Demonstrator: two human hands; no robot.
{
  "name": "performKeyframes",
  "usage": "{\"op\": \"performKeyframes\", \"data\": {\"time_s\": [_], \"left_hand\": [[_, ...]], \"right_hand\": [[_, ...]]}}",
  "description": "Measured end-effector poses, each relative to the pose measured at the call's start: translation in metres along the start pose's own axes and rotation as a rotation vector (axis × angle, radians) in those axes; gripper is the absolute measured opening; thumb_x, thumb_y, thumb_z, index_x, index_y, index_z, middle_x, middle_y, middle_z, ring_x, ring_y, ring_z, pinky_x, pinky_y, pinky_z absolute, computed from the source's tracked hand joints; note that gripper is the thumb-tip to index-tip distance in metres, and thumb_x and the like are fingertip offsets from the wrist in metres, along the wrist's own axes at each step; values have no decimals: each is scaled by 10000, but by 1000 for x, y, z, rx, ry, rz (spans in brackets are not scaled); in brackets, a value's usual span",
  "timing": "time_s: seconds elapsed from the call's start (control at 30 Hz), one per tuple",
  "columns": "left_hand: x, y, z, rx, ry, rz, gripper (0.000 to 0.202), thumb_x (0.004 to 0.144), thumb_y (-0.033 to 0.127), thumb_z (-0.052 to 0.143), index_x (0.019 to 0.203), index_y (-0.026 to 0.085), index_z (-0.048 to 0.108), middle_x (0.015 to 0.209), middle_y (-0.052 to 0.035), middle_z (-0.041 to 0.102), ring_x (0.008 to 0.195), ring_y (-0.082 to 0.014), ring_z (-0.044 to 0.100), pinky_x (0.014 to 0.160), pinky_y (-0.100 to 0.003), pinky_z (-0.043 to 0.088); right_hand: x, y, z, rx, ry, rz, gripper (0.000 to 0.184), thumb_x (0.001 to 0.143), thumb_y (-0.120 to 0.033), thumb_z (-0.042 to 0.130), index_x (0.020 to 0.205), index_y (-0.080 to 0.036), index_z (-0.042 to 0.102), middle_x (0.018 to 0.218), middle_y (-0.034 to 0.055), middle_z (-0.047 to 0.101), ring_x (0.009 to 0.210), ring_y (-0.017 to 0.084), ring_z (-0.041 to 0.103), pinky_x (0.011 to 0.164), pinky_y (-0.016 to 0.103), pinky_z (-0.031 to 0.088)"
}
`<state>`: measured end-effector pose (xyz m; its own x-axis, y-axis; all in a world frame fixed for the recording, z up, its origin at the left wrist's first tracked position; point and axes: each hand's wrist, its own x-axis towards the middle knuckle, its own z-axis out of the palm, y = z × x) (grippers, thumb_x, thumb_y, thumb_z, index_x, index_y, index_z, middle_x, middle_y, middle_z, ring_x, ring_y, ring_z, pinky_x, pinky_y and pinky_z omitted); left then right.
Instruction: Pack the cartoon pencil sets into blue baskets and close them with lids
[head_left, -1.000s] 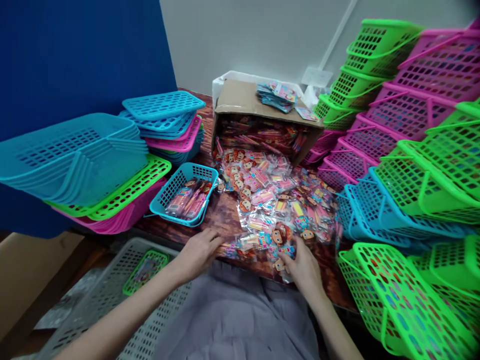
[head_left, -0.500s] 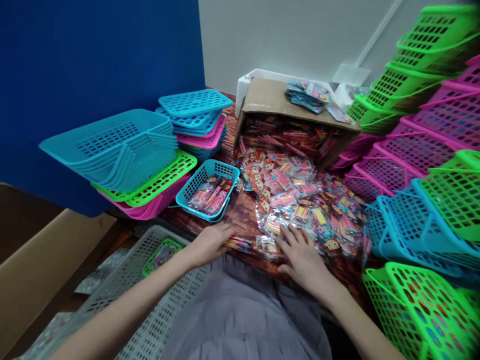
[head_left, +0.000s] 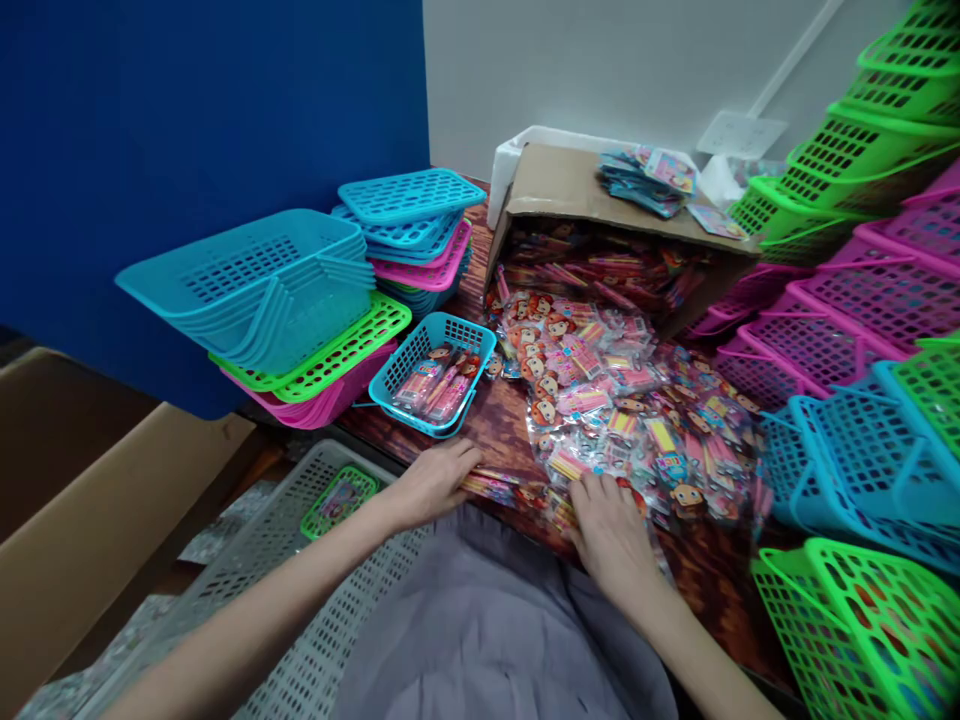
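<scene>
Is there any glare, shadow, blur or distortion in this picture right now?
Head view: small bright glints on the clear packets, whose fine print is too soft to read; head view: dim shadow inside the cardboard box; head view: green baskets by the right edge look stretched and tilted, likely wide-lens distortion; head view: the top right corner darkens.

- A loose grey garment (head_left: 495, 640) with a faint purple cast, over the person's lap
- Its cloth looks plain and matt, falling in soft gathers and creases, darker in the folds toward the right
- Left hand (head_left: 433, 485) and right hand (head_left: 616, 540) bare, with slim fingers
- Left forearm (head_left: 277, 610) and right forearm (head_left: 701, 655) bare as far as they show
</scene>
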<state>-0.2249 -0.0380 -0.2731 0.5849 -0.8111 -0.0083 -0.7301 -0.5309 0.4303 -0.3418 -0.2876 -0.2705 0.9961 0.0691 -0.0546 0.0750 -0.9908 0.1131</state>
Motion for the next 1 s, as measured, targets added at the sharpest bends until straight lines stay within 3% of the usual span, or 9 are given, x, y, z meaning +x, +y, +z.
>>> {"op": "performKeyframes", "data": {"time_s": [0.23, 0.37, 0.47, 0.57, 0.7, 0.8, 0.9, 1.0], "left_hand": [[-3, -1, -7, 13, -49, 64, 149, 879, 98, 512, 990, 192, 546, 998, -38, 571, 918, -186, 559, 776, -278, 419], [-9, -1, -6, 22, -46, 102, 179, 884, 78, 486, 999, 195, 557, 1003, -45, 564, 923, -193, 545, 784, -292, 416], [-11, 4, -6, 51, -46, 106, 207, 878, 56, 472, 998, 199, 560, 988, -44, 557, 910, -195, 529, 772, -294, 417], [-10, 13, -8, 74, -54, 113, 211, 883, 51, 469, 1001, 199, 563, 1022, -52, 553, 940, -200, 525, 793, -298, 427], [-6, 25, -7, 72, -57, 138, 221, 906, 75, 476, 1052, 214, 565, 1067, -54, 549, 967, -198, 529, 820, -295, 448], [1, 30, 1, 95, -59, 151, 228, 911, 92, 477, 1080, 221, 560, 1037, -49, 557, 941, -203, 535, 791, -298, 466], [8, 32, 10, 93, -37, 137, 262, 884, 77, 477, 1106, 202, 537, 1070, -64, 569, 985, -219, 542, 828, -322, 485], [9, 32, 15, 43, 20, 78, 357, 824, 44, 494, 1151, 190, 498, 1152, -86, 564, 1073, -236, 538, 909, -357, 491]], "right_hand": [[-1, 24, 6, 273, 126, 81, 121, 850, -105, 525, 888, -212, 565, 850, 55, 612, 838, 238, 543, 735, 339, 403], [7, 34, 3, 301, 211, 71, 123, 869, -110, 519, 824, -206, 582, 1021, 93, 616, 978, 253, 525, 821, 353, 415], [13, 30, 4, 185, 198, 47, 150, 880, -88, 498, 878, -193, 605, 1118, 114, 608, 1037, 273, 504, 854, 377, 397], [16, 24, 4, 104, 161, 0, 200, 888, -66, 462, 931, -187, 615, 949, 97, 614, 947, 269, 513, 837, 386, 380], [25, 20, -8, 193, 225, 37, 193, 930, -102, 415, 916, -185, 589, 903, 78, 577, 808, 223, 519, 748, 331, 383], [37, 11, -22, 240, 261, 69, 194, 949, -140, 404, 919, -188, 590, 958, 90, 582, 812, 221, 536, 741, 325, 395], [45, -2, -27, 326, 158, -46, 321, 922, -93, 390, 1147, -197, 595, 1037, 96, 614, 905, 235, 585, 780, 330, 434], [42, -8, -22, 510, -13, -102, 667, 878, -85, 440, 1510, -242, 296, 1268, 108, 601, 1062, 243, 618, 838, 343, 484]]}}
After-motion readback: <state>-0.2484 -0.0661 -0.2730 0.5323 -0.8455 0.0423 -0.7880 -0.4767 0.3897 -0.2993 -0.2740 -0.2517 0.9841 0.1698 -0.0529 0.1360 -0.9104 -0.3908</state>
